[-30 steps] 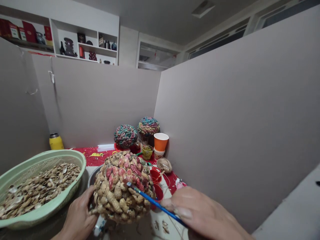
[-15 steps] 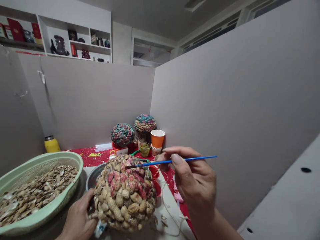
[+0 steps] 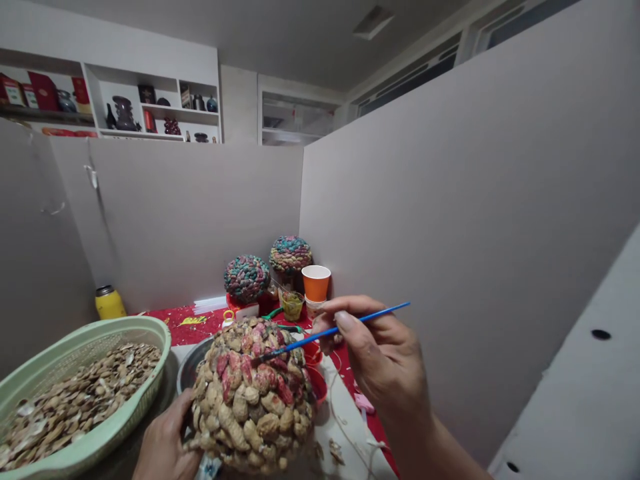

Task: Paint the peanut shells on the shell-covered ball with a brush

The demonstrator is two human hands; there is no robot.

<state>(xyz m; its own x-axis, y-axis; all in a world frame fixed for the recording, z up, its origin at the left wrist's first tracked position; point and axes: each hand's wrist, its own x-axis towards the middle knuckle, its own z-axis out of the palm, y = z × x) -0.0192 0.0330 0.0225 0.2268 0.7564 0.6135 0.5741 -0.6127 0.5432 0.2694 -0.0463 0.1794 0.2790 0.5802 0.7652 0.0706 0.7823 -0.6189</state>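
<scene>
At the far left a pale green basket [image 3: 125, 418] holds a heap of flat brown shells [image 3: 90, 400], with a yellow bottle [image 3: 110, 304] behind it near the grey partition [image 3: 175, 213]. Next comes the left hand [image 3: 167, 440], its fingers bent against the lower left side of a large peanut-covered ball [image 3: 250, 420]; part of them is hidden, so I cannot tell how firmly they close. The ball sits low at the front, in front of a metal bowl [image 3: 186, 377], mostly tan with pink-red peanuts across its upper part. Behind, two smaller multicoloured balls [image 3: 247, 277] stand toward the back of the counter [image 3: 357, 437], the right one higher. Right of these are a small clear cup [image 3: 293, 308] and an orange cup [image 3: 316, 285], with red containers [image 3: 319, 383] nearer. A thin blue brush [image 3: 300, 342] slants across, bristles at the pink peanuts, pinched between the fingers of the right hand [image 3: 387, 363].
</scene>
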